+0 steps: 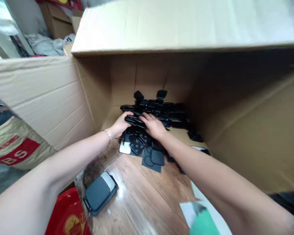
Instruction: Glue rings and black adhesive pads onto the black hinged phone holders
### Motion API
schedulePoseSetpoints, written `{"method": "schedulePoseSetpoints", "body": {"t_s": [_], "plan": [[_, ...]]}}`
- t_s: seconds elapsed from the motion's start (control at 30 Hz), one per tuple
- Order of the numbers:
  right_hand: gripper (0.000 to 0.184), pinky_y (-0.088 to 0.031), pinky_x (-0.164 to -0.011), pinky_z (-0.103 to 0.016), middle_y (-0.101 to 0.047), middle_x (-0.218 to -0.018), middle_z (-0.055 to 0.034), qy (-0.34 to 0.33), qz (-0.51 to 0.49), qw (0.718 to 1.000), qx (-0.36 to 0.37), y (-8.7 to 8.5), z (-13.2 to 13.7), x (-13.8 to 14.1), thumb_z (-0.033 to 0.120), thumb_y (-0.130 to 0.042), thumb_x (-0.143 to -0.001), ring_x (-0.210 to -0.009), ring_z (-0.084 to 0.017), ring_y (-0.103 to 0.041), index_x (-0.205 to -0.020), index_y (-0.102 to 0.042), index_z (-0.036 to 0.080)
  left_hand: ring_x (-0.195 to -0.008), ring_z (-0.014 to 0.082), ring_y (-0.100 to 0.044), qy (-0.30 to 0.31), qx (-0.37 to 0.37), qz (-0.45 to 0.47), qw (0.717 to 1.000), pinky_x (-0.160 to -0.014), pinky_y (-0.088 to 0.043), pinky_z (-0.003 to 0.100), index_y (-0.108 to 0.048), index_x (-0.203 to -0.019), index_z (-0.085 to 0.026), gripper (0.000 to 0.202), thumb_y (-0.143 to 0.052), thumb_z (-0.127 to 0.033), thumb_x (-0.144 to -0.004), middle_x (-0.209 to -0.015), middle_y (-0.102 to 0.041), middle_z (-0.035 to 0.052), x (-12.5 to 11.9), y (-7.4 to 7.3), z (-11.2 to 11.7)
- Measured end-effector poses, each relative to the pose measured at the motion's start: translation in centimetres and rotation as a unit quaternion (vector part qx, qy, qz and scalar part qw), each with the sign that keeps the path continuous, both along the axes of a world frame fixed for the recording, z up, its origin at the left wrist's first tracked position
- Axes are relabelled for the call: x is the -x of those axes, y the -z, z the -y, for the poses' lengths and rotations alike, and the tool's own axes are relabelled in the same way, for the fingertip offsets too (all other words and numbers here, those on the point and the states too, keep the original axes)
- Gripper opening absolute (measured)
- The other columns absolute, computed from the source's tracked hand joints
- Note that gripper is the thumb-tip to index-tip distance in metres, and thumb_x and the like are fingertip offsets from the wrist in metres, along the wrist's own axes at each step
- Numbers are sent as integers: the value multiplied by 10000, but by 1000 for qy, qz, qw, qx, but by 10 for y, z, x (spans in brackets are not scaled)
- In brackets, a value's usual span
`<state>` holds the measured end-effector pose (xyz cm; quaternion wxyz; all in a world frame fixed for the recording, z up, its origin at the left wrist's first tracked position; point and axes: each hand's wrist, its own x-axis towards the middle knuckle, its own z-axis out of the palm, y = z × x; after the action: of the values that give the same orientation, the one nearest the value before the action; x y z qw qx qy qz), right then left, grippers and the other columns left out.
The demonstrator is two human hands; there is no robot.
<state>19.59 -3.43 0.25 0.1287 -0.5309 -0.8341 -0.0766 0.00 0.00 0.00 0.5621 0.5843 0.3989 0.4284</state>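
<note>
Both my arms reach into a large cardboard box point(71, 98) lying on its side. My left hand point(121, 124) and my right hand point(153, 125) curl around a stack of flat black plastic parts point(135, 120) at the front of a bigger pile of black parts point(166, 111). The fingers of both hands are bent over the stack's edges. Below the hands lie black remote-like pieces with round buttons point(137, 146) and flat dark squares point(154, 160). A bracelet sits on my left wrist.
A dark grey device with a silver end point(99, 192) rests on the wooden floor point(147, 199). A red tin point(68, 215) is at the bottom left, a printed sack point(17, 147) at left, white and green paper point(198, 215) near my right arm.
</note>
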Motion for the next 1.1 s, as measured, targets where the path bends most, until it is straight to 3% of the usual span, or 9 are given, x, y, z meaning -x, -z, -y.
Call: {"method": "schedulePoseSetpoints", "body": {"t_s": [0.07, 0.17, 0.3, 0.43, 0.57, 0.7, 0.8, 0.97, 1.1], "plan": [[598, -511, -974, -451, -436, -1488, -162, 10, 10, 1000, 7, -8, 32, -10, 23, -521, -829, -1287, -320, -440, -1409, -468, 161, -995, 179, -620, 14, 2, 16, 1000, -917, -509, 365, -606, -1130, -168, 350, -698, -100, -799, -1106, -639, 45, -10, -5, 28], [616, -524, -956, -424, -435, -1495, -131, 24, 24, 999, 20, -18, 85, -26, 28, -528, -830, -1289, -294, -438, -1416, -454, 200, -985, 151, -605, 30, 13, 36, 999, -939, -465, 298, -616, -1057, -186, 492, -652, 51, -627, -1042, -648, 7, -24, -11, 75], [607, -529, -945, -420, -391, -1534, -120, 50, 37, 997, 39, -27, 163, -40, 59, -546, -834, -1325, -301, -400, -1415, -449, 202, -943, 148, -605, 41, 33, 54, 997, -823, -480, 251, -601, -1078, -211, 507, -627, -15, -612, -1049, -639, 11, -37, -14, 145], [526, -499, -994, -406, -367, -1559, -94, 78, 45, 995, 48, -30, 238, -43, 79, -474, -900, -1355, -275, -369, -1408, -455, 212, -837, 144, -614, 42, 37, 58, 997, -679, -491, 237, -530, -1138, -247, 495, -625, -130, -667, -1060, -618, 13, -44, -4, 214], [523, -498, -992, -408, -372, -1563, -93, 115, 49, 989, 73, -29, 298, -48, 41, -434, -908, -1355, -270, -383, -1400, -467, 216, -937, 172, -627, 56, -7, 30, 998, -776, -524, 295, -500, -1195, -238, 517, -598, -147, -696, -1130, -612, 40, -61, 13, 262], [624, -487, -999, -447, -316, -1581, -178, 178, 43, 976, 116, -23, 326, -58, 3, -549, -823, -1353, -321, -407, -1422, -442, 143, -1233, 239, -534, 107, -85, -55, 989, -1087, -394, 403, -583, -1190, -197, 590, -614, -40, -622, -1270, -587, 87, -89, 21, 272], [708, -448, -1040, -481, -246, -1609, -201, 215, 38, 962, 162, -18, 326, -62, -22, -576, -787, -1401, -335, -366, -1457, -409, 136, -1415, 318, -362, 158, -126, -150, 968, -1169, -290, 446, -631, -1205, -162, 682, -624, 24, -549, -1406, -510, 146, -97, 22, 261], [760, -344, -1030, -710, -198, -1631, -176, 258, 28, 929, 265, -26, 316, -65, 16, -606, -786, -1444, -417, -284, -1492, -398, 205, -1438, 385, -331, 257, -155, -289, 909, -1115, -392, 430, -594, -1336, -227, 865, -704, -4, -507, -1577, -328, 146, -69, 23, 248], [751, -292, -1079, -703, -203, -1637, -130, 255, 12, 916, 309, -56, 333, -66, 165, -720, -770, -1465, -401, -254, -1467, -450, 236, -1471, 385, -246, 262, -183, -359, 877, -1144, -343, 478, -495, -1431, -271, 886, -716, -61, -599, -1627, -217, 135, -36, 21, 255]]}}
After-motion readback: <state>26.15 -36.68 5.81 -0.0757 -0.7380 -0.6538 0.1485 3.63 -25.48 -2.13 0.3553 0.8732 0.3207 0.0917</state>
